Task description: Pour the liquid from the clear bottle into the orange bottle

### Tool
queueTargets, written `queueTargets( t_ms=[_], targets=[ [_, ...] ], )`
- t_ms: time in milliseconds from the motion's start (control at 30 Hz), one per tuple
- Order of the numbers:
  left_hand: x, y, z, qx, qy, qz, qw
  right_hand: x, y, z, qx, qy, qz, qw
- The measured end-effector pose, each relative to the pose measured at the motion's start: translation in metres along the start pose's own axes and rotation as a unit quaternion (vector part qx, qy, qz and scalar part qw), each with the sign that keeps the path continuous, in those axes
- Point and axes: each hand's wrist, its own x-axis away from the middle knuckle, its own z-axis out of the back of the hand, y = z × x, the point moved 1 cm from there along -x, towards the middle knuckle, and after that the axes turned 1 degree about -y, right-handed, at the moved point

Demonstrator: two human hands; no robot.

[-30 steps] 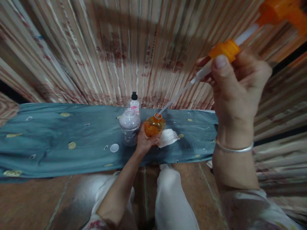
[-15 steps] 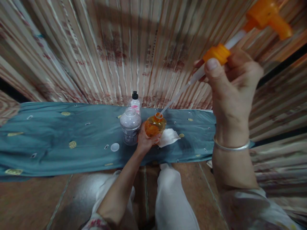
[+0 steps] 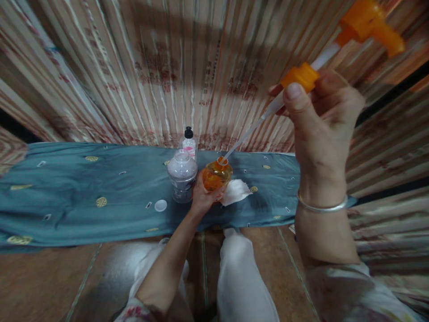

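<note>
My left hand is wrapped round a small round orange bottle that stands on a blue-green cloth. My right hand is raised close to the camera and pinches an orange pump dispenser at its collar. The pump's nozzle head points to the upper right. Its long clear tube slants down, and its tip is at the bottle's open mouth.
A pale lilac bottle with no cap stands left of the orange one, a small black-capped bottle behind it. A white cap and a white tissue lie on the cloth. Striped curtain behind, brown tiled floor below, my white-clad knees.
My right hand with the pump has shifted slightly left and down. The tube tip stays at the bottle's mouth. My left hand has not moved.
</note>
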Motion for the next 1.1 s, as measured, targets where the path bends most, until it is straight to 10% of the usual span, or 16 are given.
queueTargets(
  t_ms=[767,1100],
  targets=[
    [0.001,-0.009,-0.001,0.004,0.005,0.002,1.0,-0.013,-0.006,0.02,0.029,-0.034,-0.031,0.999],
    [0.003,-0.01,0.001,0.004,0.011,0.003,1.0,-0.011,0.0,0.068,0.05,0.06,0.012,0.997]
  ],
)
